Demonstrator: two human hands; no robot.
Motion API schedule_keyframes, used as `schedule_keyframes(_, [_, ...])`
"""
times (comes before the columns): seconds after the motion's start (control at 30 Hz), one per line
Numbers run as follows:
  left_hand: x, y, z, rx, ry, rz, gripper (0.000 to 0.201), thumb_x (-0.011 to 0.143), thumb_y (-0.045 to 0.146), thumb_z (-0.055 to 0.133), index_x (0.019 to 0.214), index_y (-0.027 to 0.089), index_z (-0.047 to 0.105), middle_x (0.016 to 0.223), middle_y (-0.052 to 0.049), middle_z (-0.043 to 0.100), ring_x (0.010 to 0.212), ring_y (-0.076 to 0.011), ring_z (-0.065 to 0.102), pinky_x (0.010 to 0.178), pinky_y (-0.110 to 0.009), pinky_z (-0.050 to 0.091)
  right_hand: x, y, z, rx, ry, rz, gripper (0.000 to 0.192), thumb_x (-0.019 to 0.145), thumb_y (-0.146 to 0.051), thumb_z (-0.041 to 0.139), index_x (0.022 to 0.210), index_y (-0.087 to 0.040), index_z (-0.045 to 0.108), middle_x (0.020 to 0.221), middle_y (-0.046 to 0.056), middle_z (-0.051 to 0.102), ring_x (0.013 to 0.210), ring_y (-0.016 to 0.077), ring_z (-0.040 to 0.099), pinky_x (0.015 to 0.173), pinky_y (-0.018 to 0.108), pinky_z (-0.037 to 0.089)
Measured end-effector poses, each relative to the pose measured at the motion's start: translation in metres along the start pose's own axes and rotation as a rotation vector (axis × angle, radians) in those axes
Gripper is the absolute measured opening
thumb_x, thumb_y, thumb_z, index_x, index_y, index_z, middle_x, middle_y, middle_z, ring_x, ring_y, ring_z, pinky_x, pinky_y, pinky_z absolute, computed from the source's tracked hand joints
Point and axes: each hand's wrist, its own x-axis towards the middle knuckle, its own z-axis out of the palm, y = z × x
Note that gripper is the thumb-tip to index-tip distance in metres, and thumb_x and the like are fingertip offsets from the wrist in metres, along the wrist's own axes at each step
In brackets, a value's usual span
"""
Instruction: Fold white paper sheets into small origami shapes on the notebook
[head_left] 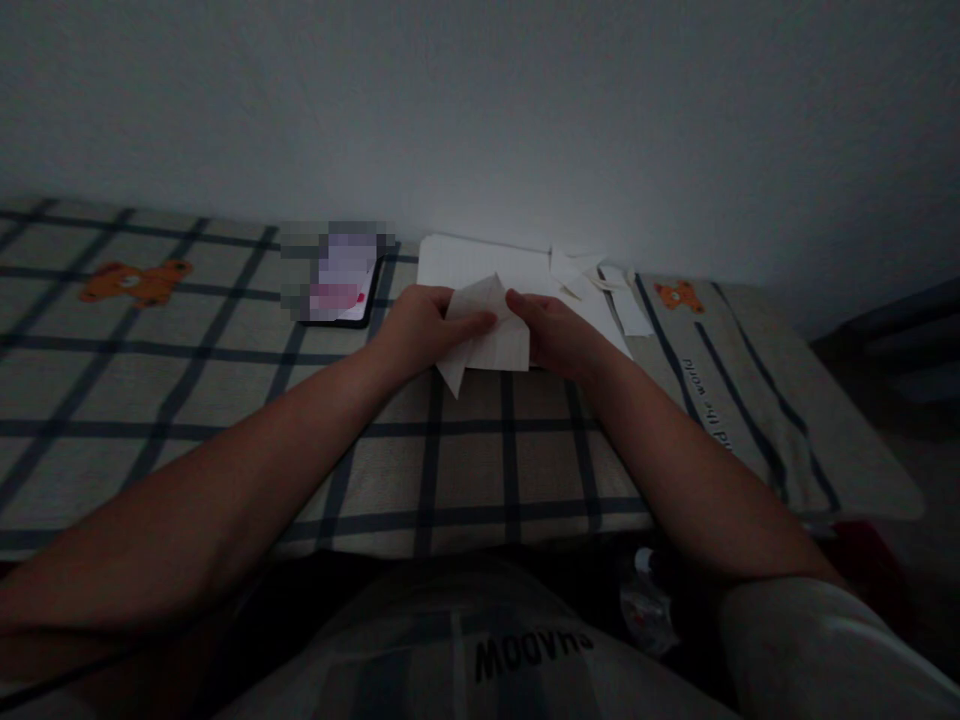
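Observation:
A folded piece of white paper [491, 335] is held between both hands above a checked cloth surface [225, 400]. My left hand [424, 325] pinches its left edge with thumb and fingers. My right hand [551, 330] grips the right side, fingertips near the top fold. One folded corner points down toward me. The room is dim, so the finer folds are hard to make out.
Flat white sheets [480, 262] and several folded paper scraps [592, 280] lie behind the hands by the wall. A phone [341, 285] with a lit screen rests to the left. Orange bear prints mark the cloth. The cloth's edge drops off at the right.

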Motion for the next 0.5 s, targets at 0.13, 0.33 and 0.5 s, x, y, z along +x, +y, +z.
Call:
schedule_keyframes(0.13, [0.0014,-0.0006,0.0008,-0.020,0.010,-0.024,0.035,0.069,0.052,0.080,0.067,0.019,0.069,0.064,-0.003,0.065,0.059,-0.0165,0.054,0.049,-0.027,0.032,0.0042,0.0006,0.0000,0.035,0.002,-0.023,0.040,0.085,-0.063,0.071,0.091,-0.023,0.070,0.081,0.006,0.076,0.082,0.0197,0.073,0.073,0.032,0.063])
schedule_keyframes(0.33, [0.0060,-0.0042,-0.0003,-0.189,0.207,-0.001,0.032,0.076,0.049,0.074,0.076,0.018,0.068,0.073,-0.003,0.066,0.070,-0.0169,0.057,0.055,-0.025,0.038,0.0071,-0.0075,0.0012,0.009,0.066,-0.042,0.069,0.087,-0.085,0.045,0.097,-0.023,0.073,0.081,0.006,0.075,0.079,0.0197,0.075,0.069,0.031,0.063])
schedule_keyframes(0.5, [0.0073,-0.0058,0.0040,-0.345,0.280,-0.010,0.030,0.076,0.048,0.076,0.077,0.019,0.067,0.075,-0.002,0.066,0.070,-0.0167,0.060,0.057,-0.025,0.042,-0.0017,-0.0009,0.0064,-0.190,0.124,-0.231,0.063,0.075,-0.080,0.069,0.098,-0.021,0.072,0.082,0.004,0.074,0.074,0.0189,0.074,0.069,0.031,0.063])
